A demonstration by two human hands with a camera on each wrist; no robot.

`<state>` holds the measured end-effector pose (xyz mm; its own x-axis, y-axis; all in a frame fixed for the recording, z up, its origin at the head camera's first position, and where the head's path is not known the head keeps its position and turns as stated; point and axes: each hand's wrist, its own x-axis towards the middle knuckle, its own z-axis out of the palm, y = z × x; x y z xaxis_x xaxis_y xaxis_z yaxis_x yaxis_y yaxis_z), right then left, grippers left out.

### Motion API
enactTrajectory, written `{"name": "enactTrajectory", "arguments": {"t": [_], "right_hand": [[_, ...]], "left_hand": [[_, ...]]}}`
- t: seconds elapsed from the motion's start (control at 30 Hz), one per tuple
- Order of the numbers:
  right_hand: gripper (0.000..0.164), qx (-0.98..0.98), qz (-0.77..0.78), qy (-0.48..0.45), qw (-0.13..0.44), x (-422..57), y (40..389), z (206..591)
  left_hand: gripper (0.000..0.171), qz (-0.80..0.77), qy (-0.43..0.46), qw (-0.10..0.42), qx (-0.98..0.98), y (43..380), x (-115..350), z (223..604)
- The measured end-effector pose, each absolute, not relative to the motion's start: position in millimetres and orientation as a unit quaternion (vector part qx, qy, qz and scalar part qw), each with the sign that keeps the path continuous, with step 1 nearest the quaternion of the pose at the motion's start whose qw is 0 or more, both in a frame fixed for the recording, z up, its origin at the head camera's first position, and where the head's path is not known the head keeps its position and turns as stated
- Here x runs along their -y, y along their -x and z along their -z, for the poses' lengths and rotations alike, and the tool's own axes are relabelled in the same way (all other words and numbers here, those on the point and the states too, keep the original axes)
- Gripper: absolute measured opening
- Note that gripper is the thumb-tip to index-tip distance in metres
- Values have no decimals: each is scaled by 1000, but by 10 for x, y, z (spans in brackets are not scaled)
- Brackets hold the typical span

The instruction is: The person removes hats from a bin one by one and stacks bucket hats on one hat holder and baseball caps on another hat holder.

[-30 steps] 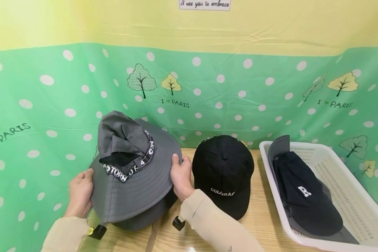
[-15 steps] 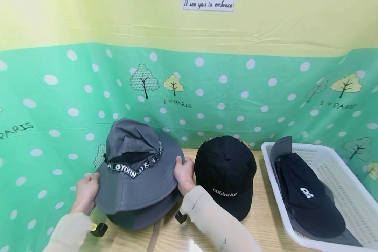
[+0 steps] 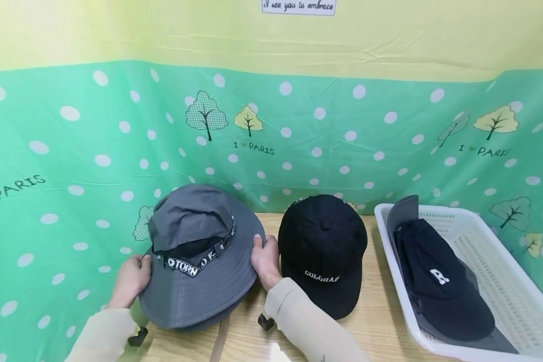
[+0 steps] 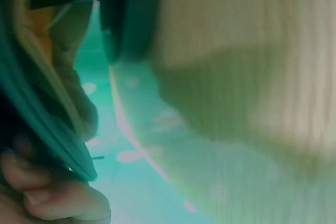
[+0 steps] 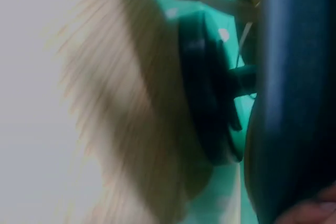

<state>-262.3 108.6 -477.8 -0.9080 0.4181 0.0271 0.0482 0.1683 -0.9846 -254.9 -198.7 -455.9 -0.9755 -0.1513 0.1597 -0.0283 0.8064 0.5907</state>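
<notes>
A grey bucket hat (image 3: 208, 296) with a black lettered band sits over another grey hat, whose brim shows only as a thin edge below it. My left hand (image 3: 132, 279) grips the upper hat's brim on the left side. On the right side of the same brim, my right hand (image 3: 266, 256) pinches it with the thumb on top. In the left wrist view, curled fingers (image 4: 58, 198) hold the brim's edge. The right wrist view shows the dark brim close up, with a bit of finger (image 5: 310, 212) at the lower corner.
Right of my right hand stands a black cap (image 3: 323, 241) with white lettering. A white plastic basket (image 3: 502, 231) at the far right holds a dark cap (image 3: 443, 291) with a letter R over a grey cap. A green and yellow curtain (image 3: 317, 130) hangs behind the wooden table (image 3: 375, 311).
Both hands have lowered the upper bucket hat onto the grey hat beneath, covering most of its brim. The crown has sunk and leans less. The caps and basket stay put.
</notes>
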Motion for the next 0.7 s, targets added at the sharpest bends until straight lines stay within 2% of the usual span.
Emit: {"name": "enactTrajectory", "arguments": {"t": [0.17,0.33,0.7], "right_hand": [[27,821,-533,139,150,-1108,2666,4897],[31,868,-462,142,110,-1032,2690,4986],[33,878,-443,147,105,-977,2685,5044]], "left_hand": [[31,271,-15,98,958,2615,2000,4618],[30,246,-14,70,967,2614,2003,4648],[30,177,-15,30,984,2681,1944,4674]]}}
